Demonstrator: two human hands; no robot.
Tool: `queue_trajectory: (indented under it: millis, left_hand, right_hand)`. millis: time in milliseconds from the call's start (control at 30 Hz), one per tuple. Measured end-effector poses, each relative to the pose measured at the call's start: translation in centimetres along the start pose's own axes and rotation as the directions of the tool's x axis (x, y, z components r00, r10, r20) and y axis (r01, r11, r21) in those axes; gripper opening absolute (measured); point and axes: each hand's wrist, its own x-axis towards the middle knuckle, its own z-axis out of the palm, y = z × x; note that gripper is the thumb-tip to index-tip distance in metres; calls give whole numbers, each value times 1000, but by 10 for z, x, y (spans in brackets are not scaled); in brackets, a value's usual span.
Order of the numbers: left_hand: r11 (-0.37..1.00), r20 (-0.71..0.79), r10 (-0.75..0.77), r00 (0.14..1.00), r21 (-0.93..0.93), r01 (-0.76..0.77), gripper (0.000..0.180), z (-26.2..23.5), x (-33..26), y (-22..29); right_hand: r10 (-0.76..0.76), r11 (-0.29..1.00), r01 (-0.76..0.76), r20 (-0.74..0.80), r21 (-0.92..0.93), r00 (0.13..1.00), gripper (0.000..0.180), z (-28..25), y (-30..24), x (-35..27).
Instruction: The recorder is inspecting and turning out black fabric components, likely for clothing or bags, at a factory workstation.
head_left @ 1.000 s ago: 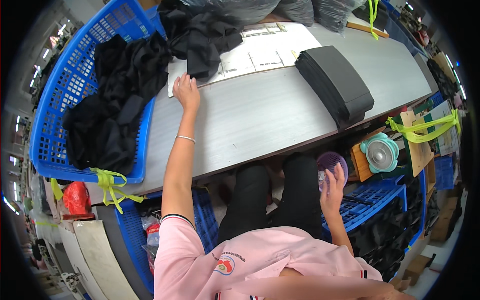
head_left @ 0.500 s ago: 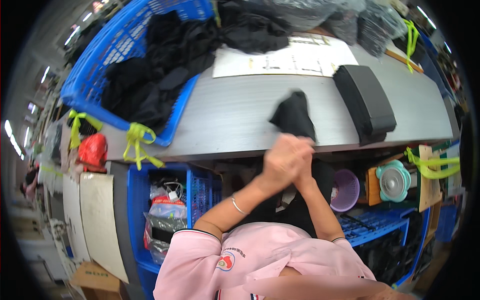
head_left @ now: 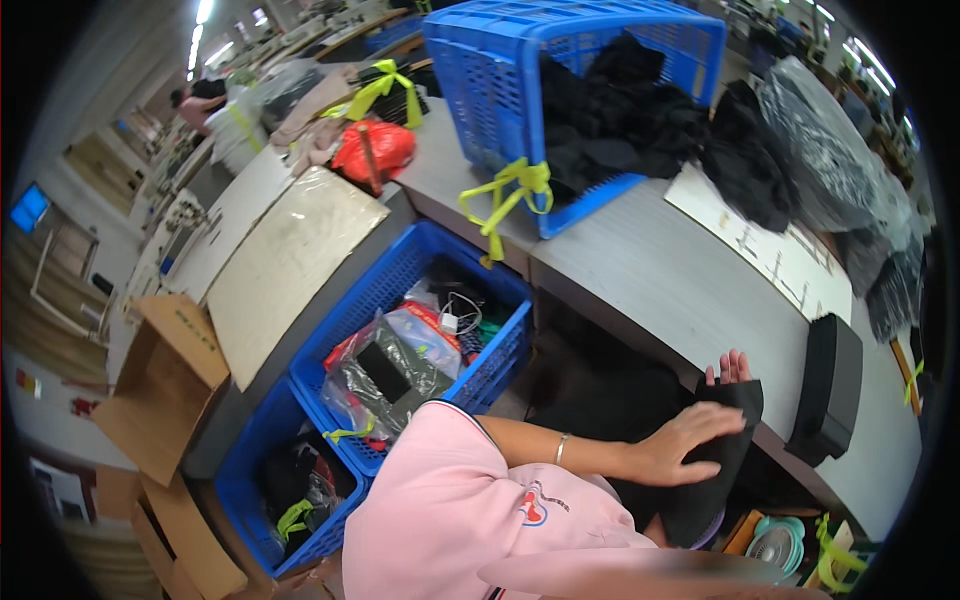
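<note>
A black piece of fabric (head_left: 712, 488) lies lengthwise along my right forearm, in front of the table edge. My left hand (head_left: 682, 447), with a silver bangle at its wrist, rests flat across the top of it, fingers stretched and thumb apart. My right hand (head_left: 733, 368) is mostly hidden by the fabric. Its straight fingertips stick out past the far end; whether the cloth wraps around the hand or only drapes over it, I cannot tell. Nearest on the table is a neat dark stack of folded black pieces (head_left: 828, 390).
A tilted blue basket (head_left: 490, 100) of black cloth stands on the grey table (head_left: 640, 265). Beyond lie a white sheet (head_left: 760, 240) and grey plastic bags (head_left: 835, 160). Lower left are a blue crate (head_left: 395, 270) of bagged items and cardboard boxes (head_left: 165, 390). A small fan (head_left: 775, 545) sits lower right.
My view has swung left. Before, my hands were clasped together on the black fabric above the table edge; now they are spread, the left on top and the right beneath, nearer my body.
</note>
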Motion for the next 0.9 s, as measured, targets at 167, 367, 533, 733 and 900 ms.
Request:
queue_trajectory:
  millis: [167, 367, 533, 733, 900]
  left_hand:
    - [957, 187, -196, 963, -176, 229, 51, -22, 21, -22]
    - [972, 143, -131, 981, -175, 156, 49, -29, 21, -21]
    - [941, -130, -181, 975, -310, 134, 65, -24, 16, -23]
    - [938, -285, -332, 899, -203, 282, 70, -22, 13, -13]
    - [996, -200, 27, 979, 83, -11, 63, -22, -8, -1]
  right_hand:
    - [-166, 970, 216, 347, -113, 923, 66, 6, 25, -39]
    - [-170, 975, 186, 133, -121, 976, 66, 12, 14, -51]
    - [-178, 960, 193, 88, -201, 980, 66, 13, 1, -56]
    - [-153, 951, 167, 77, -258, 985, 65, 26, -13, -78]
    - [-101, 943, 129, 107, -307, 989, 64, 59, -24, -58]
